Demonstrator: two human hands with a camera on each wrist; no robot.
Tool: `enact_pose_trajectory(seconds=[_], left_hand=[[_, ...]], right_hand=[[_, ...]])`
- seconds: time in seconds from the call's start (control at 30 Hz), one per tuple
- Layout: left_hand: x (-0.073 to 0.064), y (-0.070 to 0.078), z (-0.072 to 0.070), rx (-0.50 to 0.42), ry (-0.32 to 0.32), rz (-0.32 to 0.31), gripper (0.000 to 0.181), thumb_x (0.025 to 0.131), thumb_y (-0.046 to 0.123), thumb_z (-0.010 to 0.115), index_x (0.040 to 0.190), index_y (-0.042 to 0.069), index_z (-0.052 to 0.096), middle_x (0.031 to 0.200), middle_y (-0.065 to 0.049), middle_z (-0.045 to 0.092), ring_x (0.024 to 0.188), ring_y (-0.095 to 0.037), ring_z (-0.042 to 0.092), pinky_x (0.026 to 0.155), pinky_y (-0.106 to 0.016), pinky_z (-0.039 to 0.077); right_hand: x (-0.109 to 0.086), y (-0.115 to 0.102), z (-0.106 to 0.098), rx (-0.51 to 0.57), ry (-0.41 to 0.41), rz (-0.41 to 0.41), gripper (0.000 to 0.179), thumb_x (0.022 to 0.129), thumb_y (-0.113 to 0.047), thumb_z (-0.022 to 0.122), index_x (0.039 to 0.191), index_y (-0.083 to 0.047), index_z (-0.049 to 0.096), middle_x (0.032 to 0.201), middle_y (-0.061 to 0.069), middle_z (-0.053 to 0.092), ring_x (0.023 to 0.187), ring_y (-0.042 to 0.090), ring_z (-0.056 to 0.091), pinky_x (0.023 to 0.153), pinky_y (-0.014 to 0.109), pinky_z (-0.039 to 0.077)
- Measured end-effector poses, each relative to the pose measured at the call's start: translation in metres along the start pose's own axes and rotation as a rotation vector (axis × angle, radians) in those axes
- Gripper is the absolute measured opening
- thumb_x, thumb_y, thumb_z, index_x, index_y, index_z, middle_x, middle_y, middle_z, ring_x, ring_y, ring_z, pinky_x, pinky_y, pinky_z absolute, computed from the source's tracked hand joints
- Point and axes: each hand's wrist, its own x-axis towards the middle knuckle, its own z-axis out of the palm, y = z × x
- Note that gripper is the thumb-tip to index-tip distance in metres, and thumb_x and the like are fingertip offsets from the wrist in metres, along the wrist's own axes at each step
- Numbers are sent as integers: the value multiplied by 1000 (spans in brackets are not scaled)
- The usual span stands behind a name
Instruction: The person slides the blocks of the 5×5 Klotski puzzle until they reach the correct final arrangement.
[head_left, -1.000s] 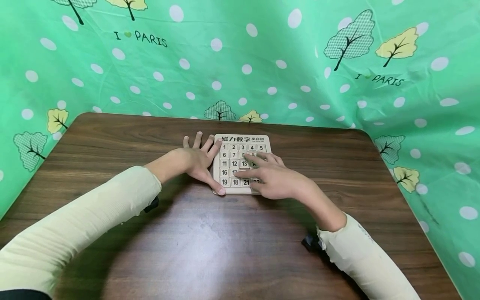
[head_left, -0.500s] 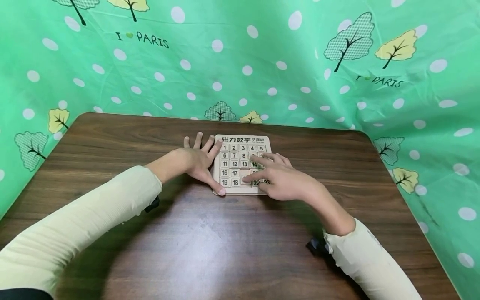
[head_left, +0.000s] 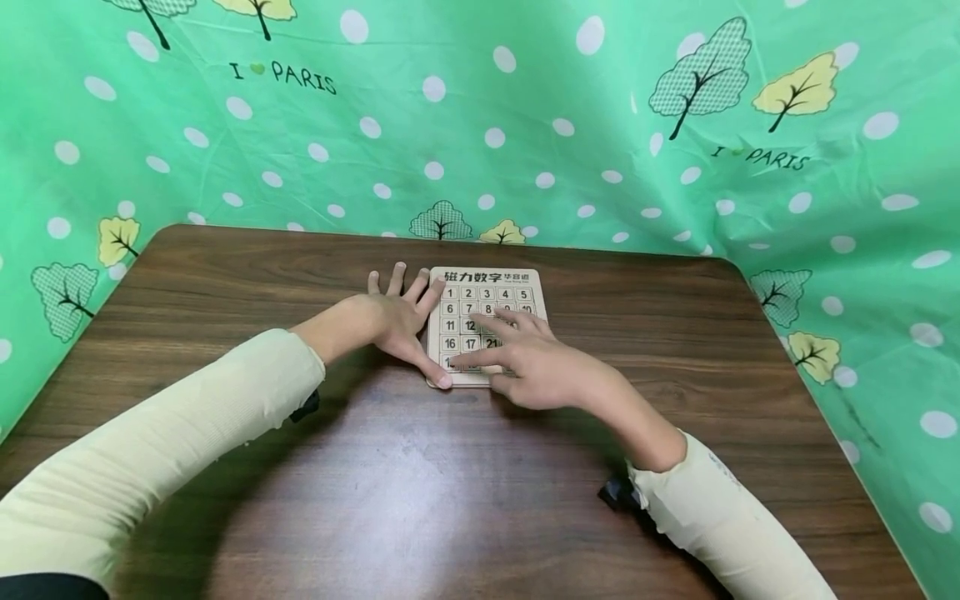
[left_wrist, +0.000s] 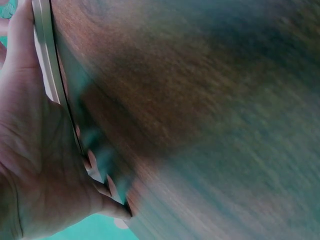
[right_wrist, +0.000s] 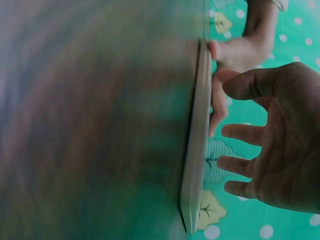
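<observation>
A pale number sliding puzzle (head_left: 486, 277) lies flat on the table, its numbered tiles in rows under a printed heading. My left hand (head_left: 396, 323) spreads its fingers along the puzzle's left edge, thumb on the lower left corner, fingertips at the upper left. Over the lower right part reaches my right hand (head_left: 543, 362), fingers extended, index fingertip at the leftmost tile of the bottom row. Several tiles are hidden beneath it. In the right wrist view the puzzle's side (right_wrist: 196, 135) shows edge-on beside the right fingers; whether they touch the tiles cannot be told there.
The dark wooden table (head_left: 360, 500) extends on all sides of the puzzle. A green cloth (head_left: 465, 108) with white dots and printed trees hangs behind and beside it. Both forearms wear pale sleeves (head_left: 172, 417), with a dark wrist device (head_left: 621, 495) under the right one.
My right hand shifts slightly right, then left across the puzzle, its index finger ending in the lower left. Tile 21 has gone from the bottom row up one row. The left hand stays put.
</observation>
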Motion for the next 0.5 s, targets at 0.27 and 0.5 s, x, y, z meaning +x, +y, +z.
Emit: enact_pose_trajectory(seconds=[0.27, 0.5], left_hand=[[1, 1, 0, -6, 5, 4, 170, 68, 109, 67, 179, 18, -24, 188, -20, -24, 170, -56, -26, 133, -84, -8], [1, 1, 0, -8, 9, 6, 170, 68, 110, 65, 178, 17, -25, 188, -21, -23, 170, -57, -25, 132, -86, -8]], right_hand=[[-5, 0, -4, -16, -38, 54, 49, 109, -19, 65, 150, -45, 73, 188, 11, 31, 173, 53, 21, 136, 81, 13], [-5, 4, -9, 3, -38, 53, 45, 106, -18, 66, 143, -41, 79, 187, 13, 32, 173, 54, 20, 137, 80, 13]])
